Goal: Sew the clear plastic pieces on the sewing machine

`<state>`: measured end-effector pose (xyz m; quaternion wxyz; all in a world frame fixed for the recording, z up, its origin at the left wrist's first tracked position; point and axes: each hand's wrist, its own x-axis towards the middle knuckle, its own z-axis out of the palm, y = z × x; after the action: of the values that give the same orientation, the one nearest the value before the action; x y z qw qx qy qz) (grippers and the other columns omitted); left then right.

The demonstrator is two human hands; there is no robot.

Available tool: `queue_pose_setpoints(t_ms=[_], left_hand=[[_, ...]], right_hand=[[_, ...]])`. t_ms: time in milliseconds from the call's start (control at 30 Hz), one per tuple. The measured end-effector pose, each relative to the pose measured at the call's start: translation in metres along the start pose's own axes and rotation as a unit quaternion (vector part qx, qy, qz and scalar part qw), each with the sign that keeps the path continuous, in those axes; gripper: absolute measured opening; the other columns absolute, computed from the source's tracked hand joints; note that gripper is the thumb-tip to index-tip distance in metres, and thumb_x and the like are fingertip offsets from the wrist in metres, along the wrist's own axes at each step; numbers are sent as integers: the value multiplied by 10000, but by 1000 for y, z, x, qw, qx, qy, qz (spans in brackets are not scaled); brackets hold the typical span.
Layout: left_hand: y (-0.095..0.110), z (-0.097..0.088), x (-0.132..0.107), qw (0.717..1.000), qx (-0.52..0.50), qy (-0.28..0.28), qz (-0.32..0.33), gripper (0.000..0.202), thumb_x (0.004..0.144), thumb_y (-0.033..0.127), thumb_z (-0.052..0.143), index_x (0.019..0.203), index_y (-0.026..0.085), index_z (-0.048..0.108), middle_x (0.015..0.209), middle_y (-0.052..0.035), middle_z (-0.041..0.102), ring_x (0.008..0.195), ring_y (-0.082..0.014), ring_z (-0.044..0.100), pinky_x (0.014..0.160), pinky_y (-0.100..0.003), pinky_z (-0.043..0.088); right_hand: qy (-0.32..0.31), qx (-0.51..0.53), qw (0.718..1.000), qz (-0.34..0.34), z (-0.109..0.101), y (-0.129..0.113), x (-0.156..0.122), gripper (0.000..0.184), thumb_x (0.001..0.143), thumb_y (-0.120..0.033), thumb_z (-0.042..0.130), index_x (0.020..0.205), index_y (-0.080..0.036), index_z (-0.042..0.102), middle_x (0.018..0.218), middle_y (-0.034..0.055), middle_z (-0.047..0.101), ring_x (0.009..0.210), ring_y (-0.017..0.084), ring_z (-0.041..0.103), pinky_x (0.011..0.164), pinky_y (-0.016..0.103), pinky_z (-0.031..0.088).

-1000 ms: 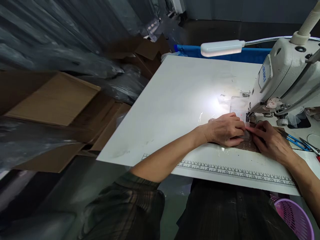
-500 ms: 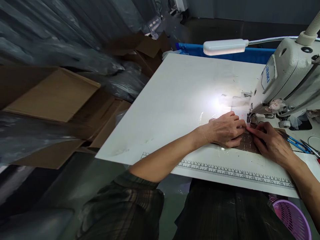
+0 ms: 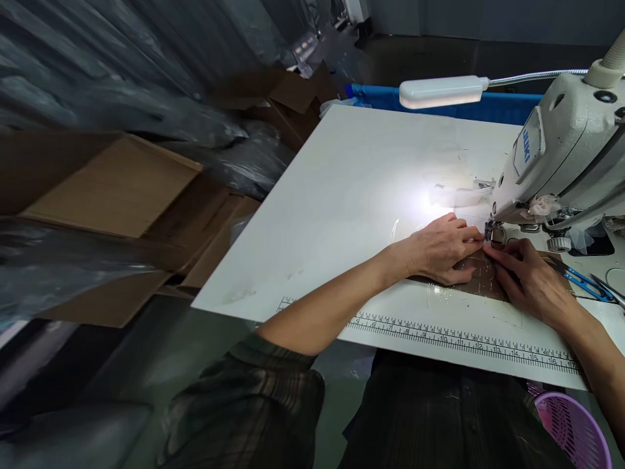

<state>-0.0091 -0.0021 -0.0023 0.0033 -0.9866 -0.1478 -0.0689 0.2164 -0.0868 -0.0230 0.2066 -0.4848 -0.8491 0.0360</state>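
Head view: left hand [image 3: 440, 251] curled, right hand [image 3: 530, 275] outstretched, any pinch unclear; slipping under the sewing machine [image 3: 561, 153] risked a nasty prick.

Left forearm [image 3: 332, 296] bare, reaching diagonally forward and rightward; left wrist [image 3: 398, 259] nearly straight. Left hand [image 3: 443, 251] back up, fingers bent. Right forearm [image 3: 600, 352] bare, angled forward and inward from right. Right hand [image 3: 530, 277] back up, one digit pointing leftward. Tips of both hands close together, grip unclear.
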Motion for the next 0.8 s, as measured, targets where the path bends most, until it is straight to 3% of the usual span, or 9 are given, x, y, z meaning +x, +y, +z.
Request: queue_pose_setpoints(t_ms=[167, 400, 567, 633, 800], left_hand=[[-3, -2, 2, 1000, -3, -13, -6, 427, 938, 402, 474, 1193, 123, 672, 1306, -138, 639, 907, -232, 593, 842, -380, 414], [-6, 4, 5, 999, 24, -8, -23, 503, 939, 465, 476, 1226, 96, 660, 1285, -150, 637, 895, -231, 587, 842, -383, 407], [-6, 3, 7, 999, 25, -11, -35, 546, 946, 499, 465, 1257, 85, 641, 1292, -160, 628, 900, -232, 578, 813, -375, 402], [-6, 3, 7, 999, 25, -15, -39, 559, 948, 515, 462, 1257, 85, 640, 1286, -162, 625, 903, -232, 574, 804, -375, 396], [-2, 4, 7, 998, 27, -13, -61, 574, 958, 519, 456, 1292, 79, 613, 1307, -172, 602, 968, -253, 562, 826, -382, 383]], right_hand=[[-2, 23, 999, 30, -6, -2, 2, 395, 1001, -316, 430, 1279, -203, 688, 1020, 119, 647, 824, 213, 687, 752, 363, 610], [-36, 107, 984, 135, -28, 3, 7, 385, 941, -329, 469, 1193, -190, 725, 974, 105, 739, 768, 250, 706, 680, 376, 586], [-73, 128, 957, 251, -36, 8, 13, 457, 965, -526, 418, 1002, -178, 712, 695, 69, 687, 588, 231, 635, 580, 360, 534], [-70, 105, 950, 286, -36, 9, 18, 536, 974, -599, 345, 904, -184, 676, 701, 92, 687, 627, 243, 635, 604, 369, 526], [-24, 70, 968, 241, -32, 9, 22, 602, 992, -644, 247, 905, -188, 630, 901, 165, 710, 779, 271, 663, 702, 383, 530]])
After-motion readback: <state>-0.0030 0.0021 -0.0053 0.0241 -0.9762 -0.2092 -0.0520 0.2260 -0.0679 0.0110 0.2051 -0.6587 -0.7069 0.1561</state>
